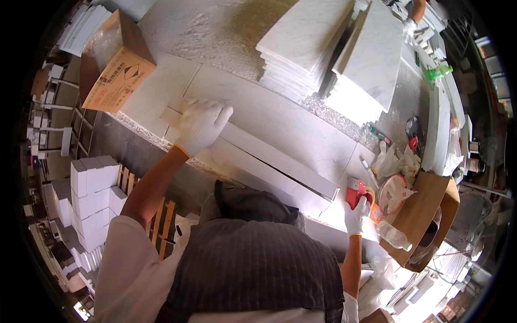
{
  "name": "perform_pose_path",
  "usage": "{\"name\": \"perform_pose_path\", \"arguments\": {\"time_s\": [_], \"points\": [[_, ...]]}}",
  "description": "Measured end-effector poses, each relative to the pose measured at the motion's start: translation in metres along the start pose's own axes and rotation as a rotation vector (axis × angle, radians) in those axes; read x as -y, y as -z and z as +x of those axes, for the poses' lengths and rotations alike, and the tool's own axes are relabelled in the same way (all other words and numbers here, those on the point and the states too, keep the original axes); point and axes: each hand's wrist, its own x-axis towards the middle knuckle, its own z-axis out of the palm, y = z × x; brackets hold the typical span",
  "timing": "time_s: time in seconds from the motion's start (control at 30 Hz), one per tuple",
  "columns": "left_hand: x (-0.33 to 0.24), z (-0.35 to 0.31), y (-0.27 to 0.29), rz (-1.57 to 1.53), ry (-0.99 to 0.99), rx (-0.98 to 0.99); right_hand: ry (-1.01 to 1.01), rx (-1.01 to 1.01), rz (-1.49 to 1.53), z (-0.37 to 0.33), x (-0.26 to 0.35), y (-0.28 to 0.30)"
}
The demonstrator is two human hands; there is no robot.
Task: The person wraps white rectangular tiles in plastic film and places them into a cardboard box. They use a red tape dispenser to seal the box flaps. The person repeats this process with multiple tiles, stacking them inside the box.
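My left hand [203, 126], in a white work glove, is raised with its fingers curled together over the far-left end of a long pale strip [280, 160]. Whatever its fingers may hold is hidden. A dark narrow gap runs along the strip's near side, beside another pale strip [237, 164]. My right hand [356, 218], also gloved, grips a red tape dispenser [355, 189] just beyond the right end of the strips. Close to the dispenser are a roll of tape [371, 195] and a round red-rimmed item [391, 192] with white scraps on it.
Stacked marble-look slabs [307, 37] stand at the far side. A cardboard box [121, 67] sits far left, and an open carton [425, 215] near right. Around it lie a plastic bottle [395, 236], crumpled gloves [388, 161] and a cutter [380, 134]. Another person's gloved hand [409, 27] shows far right.
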Motion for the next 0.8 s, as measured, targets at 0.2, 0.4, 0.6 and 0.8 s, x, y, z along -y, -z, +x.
{"name": "perform_pose_path", "arguments": {"time_s": [0.2,0.4,0.6,0.8], "points": [[0.002,-0.001,-0.001,-0.002,-0.039,-0.022,0.0,0.187,1.424,-0.004,0.052,0.13],[0.004,-0.006,0.004,-0.097,0.027,-0.078,0.371,0.403,1.488,0.0,0.138,0.14],[0.005,-0.006,0.002,-0.176,0.137,0.04,0.28,1.01,1.198,0.002,0.286,0.124],[0.006,-0.014,0.022,-0.603,0.206,-0.105,0.301,1.038,1.119,0.002,0.285,0.114]]}}
